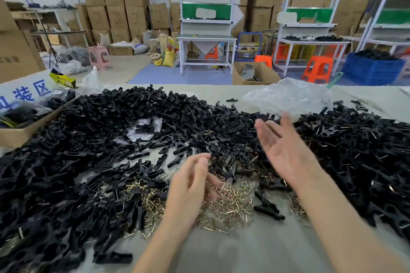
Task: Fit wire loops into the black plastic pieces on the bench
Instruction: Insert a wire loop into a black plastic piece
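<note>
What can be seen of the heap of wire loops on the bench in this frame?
The heap of wire loops is a loose tangle of small, bent, brass-to-silver metal wires, roughly triangular, lying on the grey-green bench. Black plastic pieces crowd its left, far and right sides, and some lie on it. The left hand is over its middle, fingers curled; blur hides whether they hold a loop.

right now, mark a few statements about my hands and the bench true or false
1. The right hand is open and holds nothing. True.
2. The wire loops sit in a crate. False: they lie loose on the bench.
3. A clear plastic bag lies on the bench beyond the right hand. True.
4. The left hand is over the clear plastic bag. False: it is over the wire loops, on the near side of the bench.
</note>
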A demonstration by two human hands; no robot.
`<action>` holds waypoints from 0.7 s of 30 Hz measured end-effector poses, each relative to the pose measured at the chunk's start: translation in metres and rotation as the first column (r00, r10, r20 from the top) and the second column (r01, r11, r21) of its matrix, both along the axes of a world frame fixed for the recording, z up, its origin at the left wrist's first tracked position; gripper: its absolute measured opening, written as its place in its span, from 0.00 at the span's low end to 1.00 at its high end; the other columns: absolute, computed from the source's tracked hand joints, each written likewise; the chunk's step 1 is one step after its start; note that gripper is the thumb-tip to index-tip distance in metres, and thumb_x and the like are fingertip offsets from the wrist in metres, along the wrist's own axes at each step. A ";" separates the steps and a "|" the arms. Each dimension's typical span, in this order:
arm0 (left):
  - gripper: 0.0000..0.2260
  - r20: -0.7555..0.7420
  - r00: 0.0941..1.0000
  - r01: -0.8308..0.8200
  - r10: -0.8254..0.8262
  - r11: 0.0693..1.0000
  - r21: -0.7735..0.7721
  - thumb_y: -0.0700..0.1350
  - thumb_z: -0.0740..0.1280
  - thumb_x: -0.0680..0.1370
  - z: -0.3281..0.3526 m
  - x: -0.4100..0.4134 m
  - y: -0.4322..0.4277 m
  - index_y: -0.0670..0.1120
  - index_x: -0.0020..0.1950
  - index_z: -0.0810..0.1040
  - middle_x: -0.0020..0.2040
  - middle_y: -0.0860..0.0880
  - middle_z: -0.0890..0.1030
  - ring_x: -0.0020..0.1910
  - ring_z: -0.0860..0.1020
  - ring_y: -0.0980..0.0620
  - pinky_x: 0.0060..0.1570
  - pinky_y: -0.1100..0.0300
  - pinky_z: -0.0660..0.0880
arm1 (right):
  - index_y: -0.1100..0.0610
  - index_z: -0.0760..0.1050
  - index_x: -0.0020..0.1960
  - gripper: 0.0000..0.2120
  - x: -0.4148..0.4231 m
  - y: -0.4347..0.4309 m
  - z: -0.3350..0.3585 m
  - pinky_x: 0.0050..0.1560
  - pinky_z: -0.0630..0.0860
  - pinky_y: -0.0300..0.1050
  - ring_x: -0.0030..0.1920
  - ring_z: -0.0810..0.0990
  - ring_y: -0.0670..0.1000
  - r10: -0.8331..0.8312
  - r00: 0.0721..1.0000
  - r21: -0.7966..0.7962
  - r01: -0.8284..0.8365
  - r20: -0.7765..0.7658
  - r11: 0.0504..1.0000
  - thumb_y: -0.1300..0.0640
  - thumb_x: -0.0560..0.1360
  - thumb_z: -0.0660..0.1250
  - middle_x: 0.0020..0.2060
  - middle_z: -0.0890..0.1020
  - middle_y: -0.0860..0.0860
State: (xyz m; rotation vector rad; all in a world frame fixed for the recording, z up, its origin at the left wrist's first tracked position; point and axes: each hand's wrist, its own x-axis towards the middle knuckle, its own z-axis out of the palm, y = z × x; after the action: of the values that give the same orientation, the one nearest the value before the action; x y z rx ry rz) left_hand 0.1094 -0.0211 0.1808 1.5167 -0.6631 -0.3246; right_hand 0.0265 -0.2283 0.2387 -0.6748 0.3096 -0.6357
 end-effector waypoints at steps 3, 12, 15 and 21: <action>0.11 0.403 0.838 -0.464 0.368 0.870 0.169 0.50 0.60 0.81 -0.003 0.036 0.020 0.52 0.58 0.79 0.36 0.54 0.83 0.31 0.78 0.57 0.28 0.57 0.75 | 0.57 0.81 0.63 0.20 -0.002 0.032 -0.036 0.44 0.83 0.42 0.47 0.86 0.52 0.059 0.978 -0.218 -0.103 -0.199 0.970 0.51 0.73 0.71 0.55 0.86 0.57; 0.17 0.605 0.771 -0.628 0.199 0.398 0.669 0.54 0.59 0.82 -0.014 0.070 0.040 0.54 0.69 0.76 0.71 0.46 0.74 0.69 0.71 0.43 0.70 0.47 0.62 | 0.54 0.86 0.54 0.12 -0.008 0.048 -0.074 0.43 0.82 0.41 0.42 0.85 0.51 0.079 0.977 -0.256 -0.130 -0.199 0.958 0.57 0.75 0.66 0.47 0.86 0.57; 0.13 0.628 0.758 -0.642 0.179 0.379 0.667 0.54 0.60 0.82 -0.014 0.072 0.038 0.57 0.65 0.76 0.63 0.48 0.77 0.63 0.73 0.45 0.64 0.47 0.65 | 0.54 0.86 0.55 0.12 -0.007 0.048 -0.074 0.43 0.82 0.41 0.42 0.84 0.51 0.108 0.974 -0.264 -0.160 -0.201 0.951 0.59 0.79 0.64 0.47 0.86 0.57; 0.11 0.664 0.698 -0.684 0.267 0.522 0.510 0.49 0.62 0.82 -0.017 0.060 0.032 0.52 0.62 0.79 0.56 0.46 0.82 0.55 0.79 0.43 0.58 0.46 0.67 | 0.53 0.86 0.55 0.13 -0.006 0.048 -0.074 0.44 0.82 0.41 0.42 0.84 0.51 0.109 0.972 -0.272 -0.164 -0.208 0.948 0.60 0.82 0.63 0.47 0.86 0.57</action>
State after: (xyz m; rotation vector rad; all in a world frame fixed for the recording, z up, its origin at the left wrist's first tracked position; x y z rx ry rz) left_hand 0.1692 0.0105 0.1641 2.5695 -0.4635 0.3554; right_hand 0.0202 -0.1808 0.1650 -1.0320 0.3474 -0.4867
